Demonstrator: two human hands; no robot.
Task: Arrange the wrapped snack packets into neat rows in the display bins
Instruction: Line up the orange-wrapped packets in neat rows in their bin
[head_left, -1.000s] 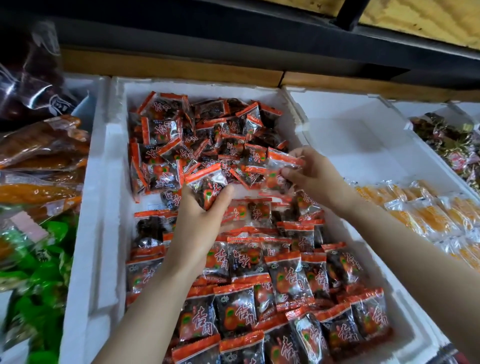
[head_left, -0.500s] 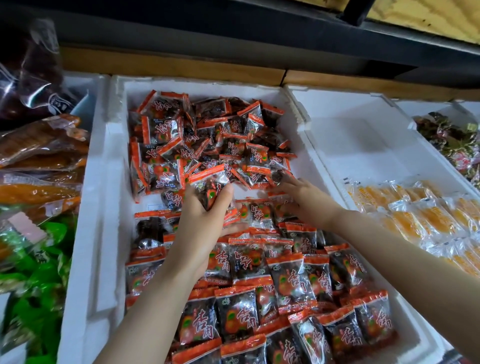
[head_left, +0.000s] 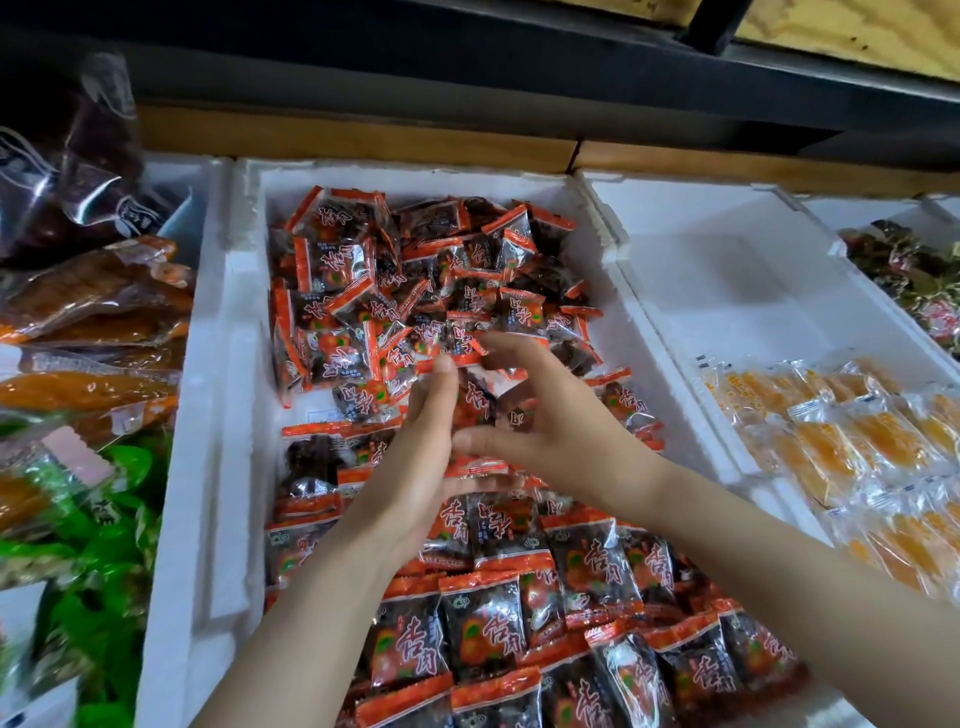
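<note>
Over the middle bin (head_left: 244, 312), the left hand (head_left: 415, 483) lays straight, closed fingers (head_left: 434, 395) against a packet (head_left: 475, 402) while the right hand (head_left: 566, 436) curves spread fingers round it; whether they pinch it cannot be told. Done well, the step likely means squaring it flat, label up, onto the near rows (head_left: 519, 613), clear of the far heap (head_left: 415, 291). Counted: two hands, at least four bins, packets too many to tally.

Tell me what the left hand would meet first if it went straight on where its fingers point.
The left hand would most likely meet the loose heap of packets lying just ahead of it, though depth is unclear.
</note>
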